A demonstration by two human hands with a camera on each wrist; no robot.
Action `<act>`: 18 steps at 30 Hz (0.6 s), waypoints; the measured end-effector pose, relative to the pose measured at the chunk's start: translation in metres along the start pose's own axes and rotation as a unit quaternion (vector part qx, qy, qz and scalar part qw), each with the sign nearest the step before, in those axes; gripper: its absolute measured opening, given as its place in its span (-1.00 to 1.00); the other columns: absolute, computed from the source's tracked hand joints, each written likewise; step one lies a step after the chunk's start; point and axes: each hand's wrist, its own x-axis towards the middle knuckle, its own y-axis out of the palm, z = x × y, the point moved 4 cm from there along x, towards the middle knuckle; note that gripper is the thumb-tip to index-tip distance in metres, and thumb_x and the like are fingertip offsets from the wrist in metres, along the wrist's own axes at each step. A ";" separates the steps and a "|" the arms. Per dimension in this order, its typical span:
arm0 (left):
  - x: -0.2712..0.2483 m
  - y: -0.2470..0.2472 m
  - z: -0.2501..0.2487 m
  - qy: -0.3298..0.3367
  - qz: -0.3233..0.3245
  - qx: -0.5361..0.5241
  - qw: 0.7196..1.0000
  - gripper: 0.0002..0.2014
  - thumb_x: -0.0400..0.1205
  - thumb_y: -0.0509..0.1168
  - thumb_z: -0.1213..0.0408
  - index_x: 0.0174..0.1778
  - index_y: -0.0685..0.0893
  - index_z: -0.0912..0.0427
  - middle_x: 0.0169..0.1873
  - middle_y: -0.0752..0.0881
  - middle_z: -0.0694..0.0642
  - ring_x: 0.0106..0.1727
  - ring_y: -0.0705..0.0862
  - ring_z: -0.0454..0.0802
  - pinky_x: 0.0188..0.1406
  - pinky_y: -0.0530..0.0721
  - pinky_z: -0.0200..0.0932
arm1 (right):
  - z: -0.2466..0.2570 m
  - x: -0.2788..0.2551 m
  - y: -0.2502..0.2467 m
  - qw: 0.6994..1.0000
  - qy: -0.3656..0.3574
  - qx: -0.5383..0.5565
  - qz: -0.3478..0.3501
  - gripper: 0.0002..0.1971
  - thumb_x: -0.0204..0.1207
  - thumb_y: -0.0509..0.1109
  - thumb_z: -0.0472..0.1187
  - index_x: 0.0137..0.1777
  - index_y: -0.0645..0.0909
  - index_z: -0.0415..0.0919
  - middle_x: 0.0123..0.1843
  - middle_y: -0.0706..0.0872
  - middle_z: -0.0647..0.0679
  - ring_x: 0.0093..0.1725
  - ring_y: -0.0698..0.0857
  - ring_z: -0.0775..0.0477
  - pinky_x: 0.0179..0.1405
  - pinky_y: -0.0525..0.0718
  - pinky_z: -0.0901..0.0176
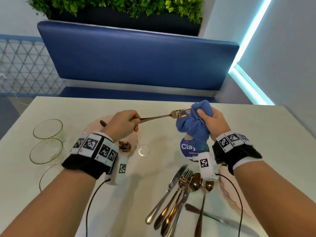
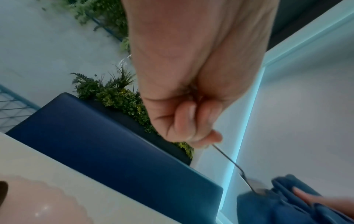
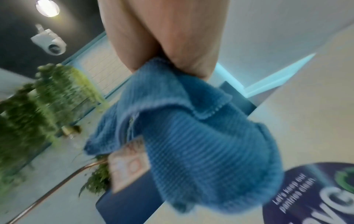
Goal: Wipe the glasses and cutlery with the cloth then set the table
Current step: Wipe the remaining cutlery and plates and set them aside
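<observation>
We hold the slim gold-toned metal fork (image 1: pixel 160 115) in the air above the white table (image 1: pixel 256 127), its long axis running left to right, tines just meeting the bunched blue ribbed cloth (image 1: pixel 193 127). Our left hand (image 1: pixel 122 124) pinches the handle end; our right hand (image 1: pixel 215 124) grips the soft cloth, nearer the tines.

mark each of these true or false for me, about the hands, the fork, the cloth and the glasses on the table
1. The left hand holds a fork by its handle. True.
2. The right hand is empty. False: it grips a blue cloth.
3. The fork's tines point toward the cloth. True.
4. The glasses stand at the right of the table. False: they stand at its left edge.
5. The cutlery pile lies near the person. True.
</observation>
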 end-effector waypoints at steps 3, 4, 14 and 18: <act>-0.004 0.026 0.006 -0.011 -0.048 -0.081 0.995 -0.82 0.69 0.14 0.33 -0.19 0.59 0.16 -0.43 0.58 0.07 -0.49 0.41 -0.05 -0.52 0.37 -0.20 | -0.030 -0.009 0.009 0.975 0.123 0.185 -0.004 -0.71 0.63 0.23 -0.02 0.14 0.53 -0.25 0.00 0.71 -0.28 -0.04 0.70 -0.18 0.05 0.69 -0.16; -0.005 0.040 0.005 -0.003 -0.052 -0.095 0.994 -0.80 0.68 0.15 0.34 -0.25 0.57 0.13 -0.46 0.56 0.06 -0.50 0.41 -0.04 -0.52 0.36 -0.17 | -0.038 -0.017 0.020 0.952 0.174 0.250 0.029 -0.63 0.62 0.23 0.03 0.16 0.53 -0.29 0.02 0.73 -0.24 -0.01 0.72 -0.19 0.04 0.69 -0.12; -0.043 0.125 -0.011 0.030 0.001 -0.166 0.986 -0.88 0.68 0.13 0.39 -0.13 0.54 0.16 -0.54 0.51 0.00 -0.55 0.39 -0.12 -0.56 0.36 -0.35 | -0.036 -0.005 0.036 0.942 0.167 0.273 -0.102 -0.69 0.57 0.29 0.09 -0.05 0.60 -0.18 -0.03 0.72 -0.17 0.03 0.71 -0.18 0.06 0.71 -0.07; -0.029 0.114 -0.011 -0.024 -0.057 -0.257 0.964 -0.73 0.60 0.11 0.57 -0.35 0.45 0.15 -0.53 0.48 0.10 -0.54 0.40 -0.04 -0.54 0.36 -0.22 | -0.028 -0.026 0.076 0.943 0.174 0.283 0.005 -0.72 0.62 0.24 -0.01 -0.02 0.61 -0.24 -0.10 0.72 -0.18 -0.13 0.72 -0.10 -0.23 0.74 0.07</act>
